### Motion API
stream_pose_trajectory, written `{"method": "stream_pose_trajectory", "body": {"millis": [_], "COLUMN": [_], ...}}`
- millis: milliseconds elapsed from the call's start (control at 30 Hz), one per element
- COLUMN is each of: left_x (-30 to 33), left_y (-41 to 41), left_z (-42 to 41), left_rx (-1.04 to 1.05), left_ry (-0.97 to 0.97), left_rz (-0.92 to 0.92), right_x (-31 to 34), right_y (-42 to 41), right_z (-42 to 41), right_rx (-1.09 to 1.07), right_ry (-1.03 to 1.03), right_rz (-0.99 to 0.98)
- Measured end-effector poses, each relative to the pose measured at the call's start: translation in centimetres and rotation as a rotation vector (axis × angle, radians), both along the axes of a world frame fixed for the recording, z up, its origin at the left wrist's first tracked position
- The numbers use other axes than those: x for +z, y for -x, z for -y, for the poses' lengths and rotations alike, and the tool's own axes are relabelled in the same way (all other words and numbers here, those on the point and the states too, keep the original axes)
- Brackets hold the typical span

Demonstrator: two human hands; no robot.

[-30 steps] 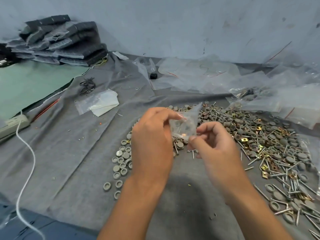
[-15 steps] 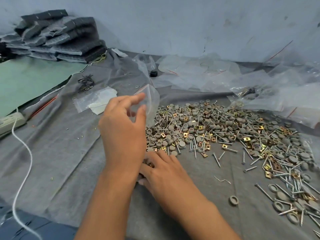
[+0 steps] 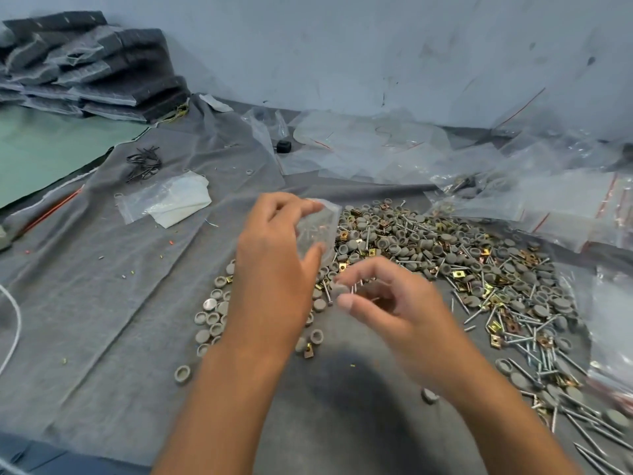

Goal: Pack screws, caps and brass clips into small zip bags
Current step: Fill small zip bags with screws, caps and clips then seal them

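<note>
I see the left hand (image 3: 274, 265) pinching a small zip bag (image 3: 317, 228) held up above the right hand (image 3: 387, 303), which pinches a grey cap (image 3: 340, 289) and screws (blurred), parts pile (image 3: 462, 255) just right of both.

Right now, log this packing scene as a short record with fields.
surface: grey cloth spread over the work area
loose parts: mixed pile of screws, grey caps and brass clips
left hand: holds a small zip bag between fingers and thumb, above the pile's left edge
right hand: fingers curled, pinching a grey cap just below the bag
bag contents: too blurred to tell
spare bags: flat stack of small clear bags to the left
far right: large clear plastic bags
</note>
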State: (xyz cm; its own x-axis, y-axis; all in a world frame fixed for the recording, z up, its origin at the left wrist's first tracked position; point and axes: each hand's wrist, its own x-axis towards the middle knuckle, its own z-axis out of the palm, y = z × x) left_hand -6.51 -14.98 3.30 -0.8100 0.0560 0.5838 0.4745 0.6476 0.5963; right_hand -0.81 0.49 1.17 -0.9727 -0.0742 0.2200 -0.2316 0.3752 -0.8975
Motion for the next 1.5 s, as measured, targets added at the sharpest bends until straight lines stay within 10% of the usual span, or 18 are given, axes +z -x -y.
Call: {"method": "stream_pose_trajectory", "body": {"millis": [100, 233, 700, 1200, 1333, 1500], "left_x": [-0.4, -0.6, -0.6, 0.3, 1.5, 1.9], "left_y": [-0.6, -1.5, -1.9, -1.6, -1.0, -1.1], "left_z": [-1.4, -3.7, -4.8, -3.1, -1.0, 0.1], "left_rx": [-0.094, -0.220, -0.255, -0.136, 0.073, 0.134], "left_ry": [0.075, 0.147, 0.147, -0.010, -0.236, -0.320], "left_rz": [0.004, 0.010, 0.066, 0.056, -0.076, -0.109], "right_x": [1.8, 1.7, 0.8, 0.4, -1.5, -3.8], "right_y": [-0.6, -0.7, -1.1, -0.8, -0.9, -1.3], "right_z": [-1.9, -1.9, -2.6, -2.8, -1.2, 2.5], "right_rx": [-0.163, -0.343, -0.421, -0.509, -0.142, 0.065], "right_ry": [0.107, -0.332, -0.366, -0.240, -0.475, -0.590], "right_rz": [-0.247, -0.533, -0.661, -0.421, -0.010, -0.004]}}
